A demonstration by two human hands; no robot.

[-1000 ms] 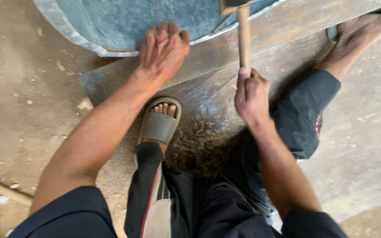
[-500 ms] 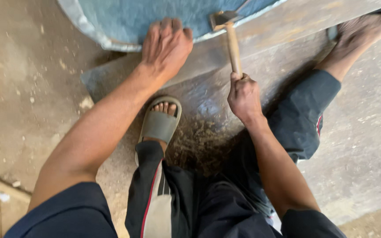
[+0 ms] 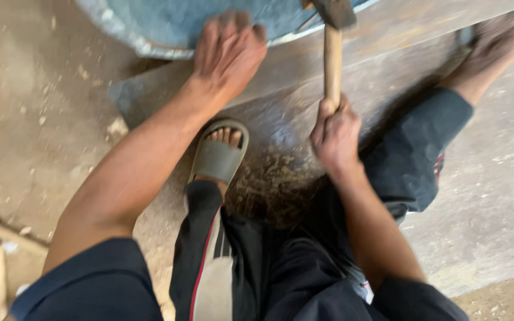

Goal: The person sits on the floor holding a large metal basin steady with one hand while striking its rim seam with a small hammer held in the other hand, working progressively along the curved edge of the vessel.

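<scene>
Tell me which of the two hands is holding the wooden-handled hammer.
The right hand, fist closed round the wooden-handled hammer; the left hand lies flat on the blue-grey metal sheet.

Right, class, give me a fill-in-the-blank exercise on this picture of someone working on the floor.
1. The right hand grips a ____ by its wooden handle.
2. The left hand presses flat on the blue ____ sheet.
3. The foot between the arms wears a grey ____.
4. The tool's head is over the sheet's ____.

Missing words: hammer; metal; sandal; edge
</scene>
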